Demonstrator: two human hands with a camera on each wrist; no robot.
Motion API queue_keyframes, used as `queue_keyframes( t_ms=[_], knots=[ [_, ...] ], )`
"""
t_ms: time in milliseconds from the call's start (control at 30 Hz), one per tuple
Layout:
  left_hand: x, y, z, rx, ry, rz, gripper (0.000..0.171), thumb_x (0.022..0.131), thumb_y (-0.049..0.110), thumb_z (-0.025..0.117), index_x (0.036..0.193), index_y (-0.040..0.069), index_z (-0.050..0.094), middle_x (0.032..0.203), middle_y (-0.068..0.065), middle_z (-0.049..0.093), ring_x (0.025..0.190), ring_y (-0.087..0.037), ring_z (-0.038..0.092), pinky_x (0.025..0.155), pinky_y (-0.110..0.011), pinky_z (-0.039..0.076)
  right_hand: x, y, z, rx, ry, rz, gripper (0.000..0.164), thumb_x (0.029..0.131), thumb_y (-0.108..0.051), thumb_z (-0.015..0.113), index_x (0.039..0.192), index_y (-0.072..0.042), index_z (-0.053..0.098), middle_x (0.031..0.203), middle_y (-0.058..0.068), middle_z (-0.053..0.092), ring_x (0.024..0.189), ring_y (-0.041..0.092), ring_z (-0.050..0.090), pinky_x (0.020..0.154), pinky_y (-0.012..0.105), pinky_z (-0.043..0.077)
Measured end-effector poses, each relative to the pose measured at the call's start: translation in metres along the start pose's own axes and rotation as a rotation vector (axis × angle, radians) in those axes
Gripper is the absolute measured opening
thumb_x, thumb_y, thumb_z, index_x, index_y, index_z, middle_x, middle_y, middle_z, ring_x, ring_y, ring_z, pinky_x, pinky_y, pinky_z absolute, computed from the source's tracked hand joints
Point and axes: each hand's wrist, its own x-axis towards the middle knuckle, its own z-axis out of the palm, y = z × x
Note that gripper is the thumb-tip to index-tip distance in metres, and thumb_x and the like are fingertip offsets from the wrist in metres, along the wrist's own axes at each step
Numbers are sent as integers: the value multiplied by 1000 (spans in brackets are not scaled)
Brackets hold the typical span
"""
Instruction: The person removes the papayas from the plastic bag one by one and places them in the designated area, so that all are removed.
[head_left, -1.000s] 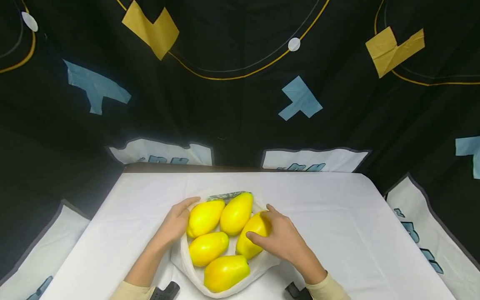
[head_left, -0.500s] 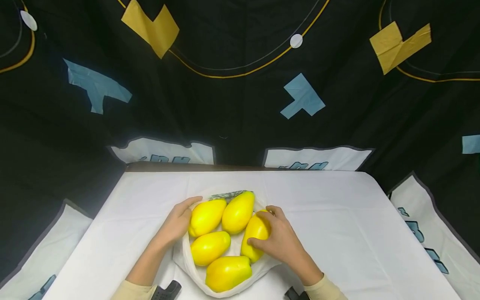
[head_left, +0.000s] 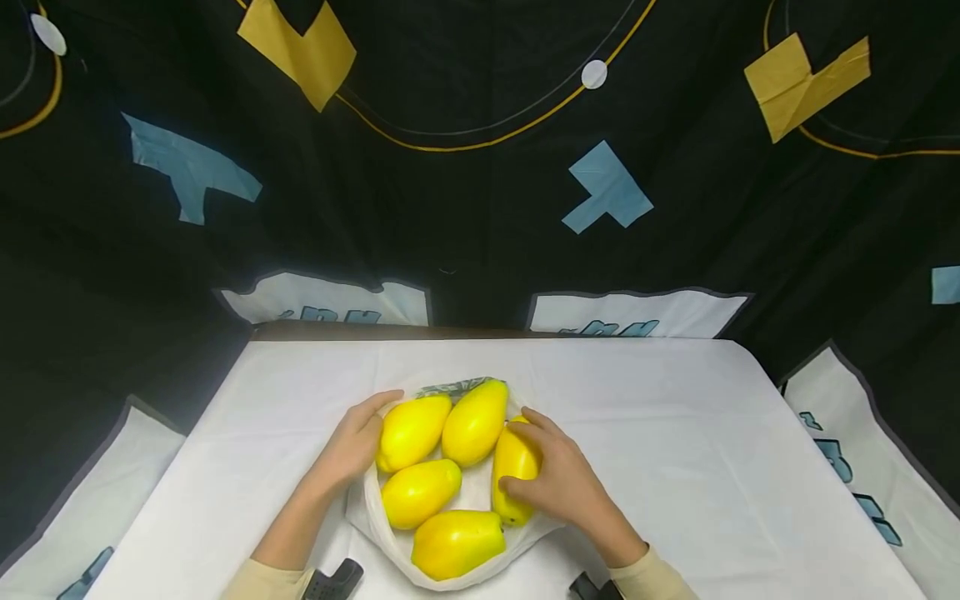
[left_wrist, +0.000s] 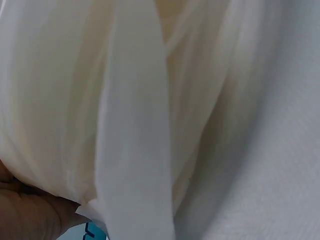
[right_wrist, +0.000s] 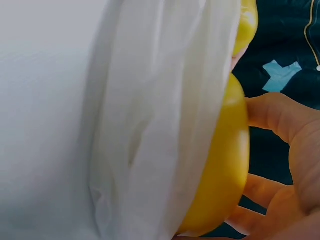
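Observation:
Several yellow mangoes (head_left: 417, 495) lie in a white bag (head_left: 382, 546) with its mouth folded wide, on the table in front of me. My right hand (head_left: 558, 475) grips the rightmost mango (head_left: 512, 459), its thumb on the near side and fingers around the far side. The right wrist view shows that mango (right_wrist: 225, 165) bulging past the bag's edge, fingers touching it. At the bag's left rim my left hand (head_left: 356, 446) holds the bag beside the upper-left mango (head_left: 412, 433). In the left wrist view, only part of the left hand (left_wrist: 30, 215) appears, against the bag (left_wrist: 55, 110).
A white cloth covers the table (head_left: 645, 417). Behind it hangs a black curtain (head_left: 420, 225) with yellow, blue and white patches. A green printed patch (head_left: 453, 388) shows at the bag's far rim. Dark straps (head_left: 333, 581) sit at both wrists.
The rightmost mango has turned more upright and shifted slightly right, with my right hand's fingers closing further around it. My left hand stays at the bag's rim.

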Motion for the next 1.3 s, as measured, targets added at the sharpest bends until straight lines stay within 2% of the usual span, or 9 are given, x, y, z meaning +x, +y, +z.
queue_keyframes(
  t_ms=[167,400,1033,1300],
  knots=[
    [0,0,1,0,1,-6,43,104,11,30,144,9,45,147,-13,44,140,-35,32,114,-56,22,1,2,2,4,25,0,65,69,-38,83,128,-20,63,147,5,45,128,30,48,100,53,44],
    [1,1,1,9,-2,-8,44,103,11,30,145,11,44,149,-12,42,141,-34,30,115,-55,20,2,5,3,24,78,-2,60,66,-33,85,122,-21,66,142,2,50,127,28,50,100,51,45],
    [1,-2,1,6,-9,16,44,103,10,31,144,10,46,148,-12,43,141,-34,31,115,-56,21,1,2,-6,122,91,-34,60,65,-27,87,121,-27,66,144,-5,47,128,22,48,100,46,46],
    [-1,-2,0,8,-11,21,43,104,10,30,144,10,46,148,-12,43,140,-35,31,114,-57,20,4,1,-19,178,118,-43,59,65,-24,88,120,-29,66,143,-8,48,128,20,48,97,46,49]
  ],
)
